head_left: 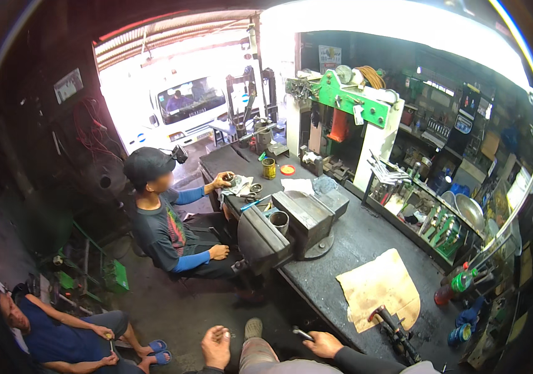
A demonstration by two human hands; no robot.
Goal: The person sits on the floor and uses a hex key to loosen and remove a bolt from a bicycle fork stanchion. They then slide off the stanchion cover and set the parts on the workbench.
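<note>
My left hand (216, 346) is at the lower middle, off the bench, its fingers curled in; whatever is inside them, if anything, is hidden. To its right, my right hand (326, 345) grips a short grey metal tool (302, 335) beside the bench's near edge. The tool's end points left, and its exact kind is too small to tell. Nearest the right hand on the bench is a dark metal assembly (396, 329) with a red tip, partly over a stained sheet of brown paper (378, 283). A large bench vise (304, 215) stands farther off, with a hollow metal cylinder (279, 221) at its jaws.
A seated co-worker (166, 218) in a cap touches a part on a rag (239, 185) across the bench. Another person (61, 330) sits at lower left. A yellow can (269, 168), a red-capped bottle (456, 285) and a tool tray (425, 215) stand around the dark bench (332, 265).
</note>
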